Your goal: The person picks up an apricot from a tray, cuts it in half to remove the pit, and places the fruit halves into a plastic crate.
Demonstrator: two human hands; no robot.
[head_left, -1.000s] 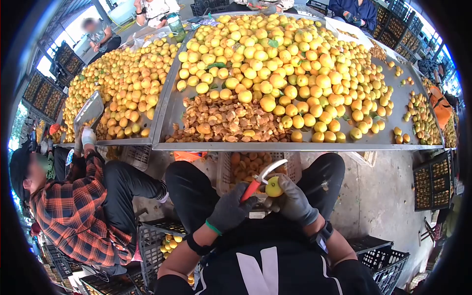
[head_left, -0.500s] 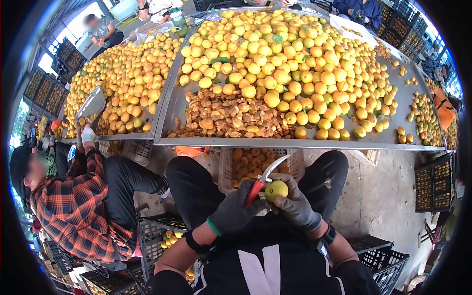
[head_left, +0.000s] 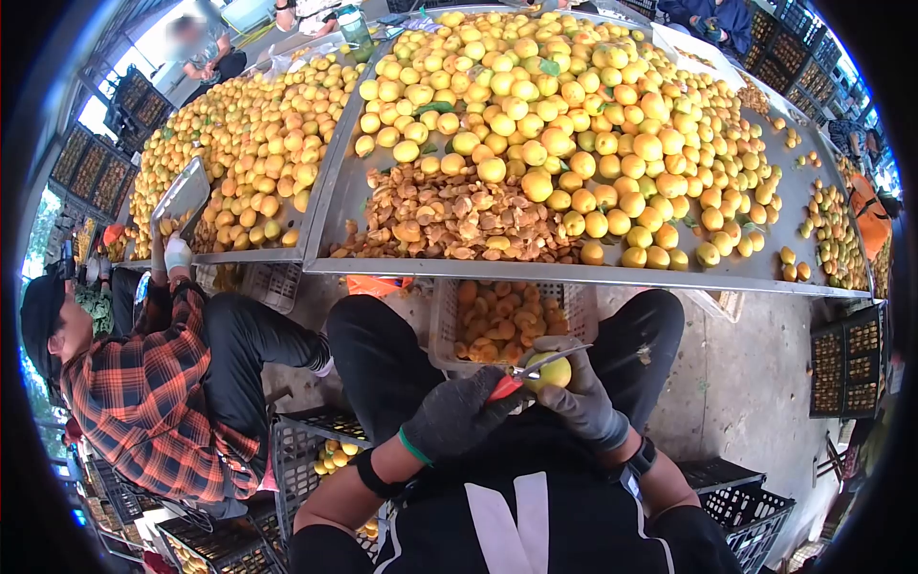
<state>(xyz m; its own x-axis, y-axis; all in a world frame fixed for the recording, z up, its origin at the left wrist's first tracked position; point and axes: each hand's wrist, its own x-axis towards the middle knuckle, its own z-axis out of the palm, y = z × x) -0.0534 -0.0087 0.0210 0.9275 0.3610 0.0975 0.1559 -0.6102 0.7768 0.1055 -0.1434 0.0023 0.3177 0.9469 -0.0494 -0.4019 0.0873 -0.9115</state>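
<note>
My left hand (head_left: 451, 419), in a dark glove with a green cuff, is closed round the red handle of a curved knife (head_left: 505, 386). Its blade points right and lies across a yellow-green apricot (head_left: 554, 371). That fruit sits in the fingers of my right hand (head_left: 583, 402), gloved in grey. Both hands are close together above my lap. Just beyond them, between my knees, a pale plastic crate (head_left: 443, 325) holds halved orange apricots (head_left: 504, 320).
A metal table (head_left: 574, 272) ahead carries heaped whole apricots (head_left: 535, 105) and a brown pile of pits and scraps (head_left: 449, 212). At left sits a person in a plaid shirt (head_left: 143, 402). Black crates (head_left: 755, 517) stand low at right.
The knife has swung from pointing up to lying across the apricot, its blade now over the fruit. My right hand still holds the apricot, turned slightly.
</note>
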